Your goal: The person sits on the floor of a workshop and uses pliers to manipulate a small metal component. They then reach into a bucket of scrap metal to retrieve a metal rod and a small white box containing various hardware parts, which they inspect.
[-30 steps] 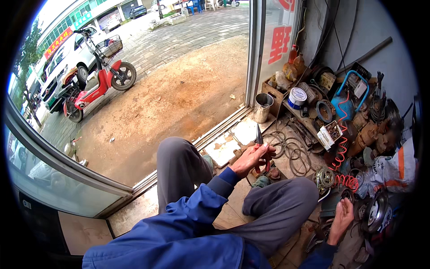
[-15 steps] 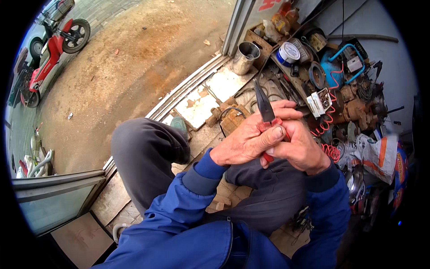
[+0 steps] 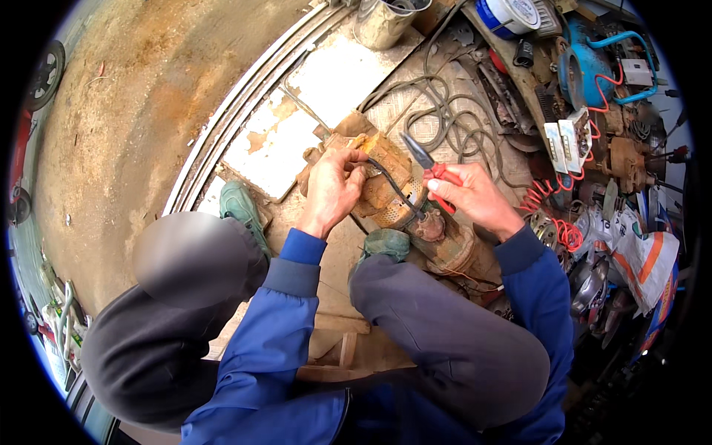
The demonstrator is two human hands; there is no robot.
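The right hand (image 3: 478, 196) is closed around the red handles of the long-nose pliers (image 3: 420, 153); their dark nose stands clear beyond the fingers. The nose points forward and to the left, the long axis running obliquely away from the palm. To the left, the left hand (image 3: 334, 189) has its bent fingers at the upper end of a black cable (image 3: 394, 185); whether they pinch it, I cannot tell. Below both hands a rusty pump (image 3: 382, 208) lies lengthwise from far left to near right. Beyond stands a metal bucket (image 3: 378, 28).
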